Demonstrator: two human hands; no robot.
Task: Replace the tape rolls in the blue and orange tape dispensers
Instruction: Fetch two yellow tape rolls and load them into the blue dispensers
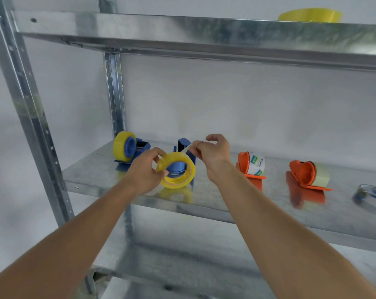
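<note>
Right hand [213, 153] fingers [196, 147] pinch the loose tape end [186, 149]. Left hand [145, 171] fingers curl around the yellow tape roll [178, 170] seated on a blue dispenser [186, 156] on the metal shelf [226, 203]. Further right, an orange dispenser [246, 167] holds a white roll [258, 164] with a blurred label, unreadable.

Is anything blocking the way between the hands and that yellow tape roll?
Nothing visible. The left hand already grips the yellow tape roll on the blue dispenser, and the right hand pinches its loose tape end.
</note>
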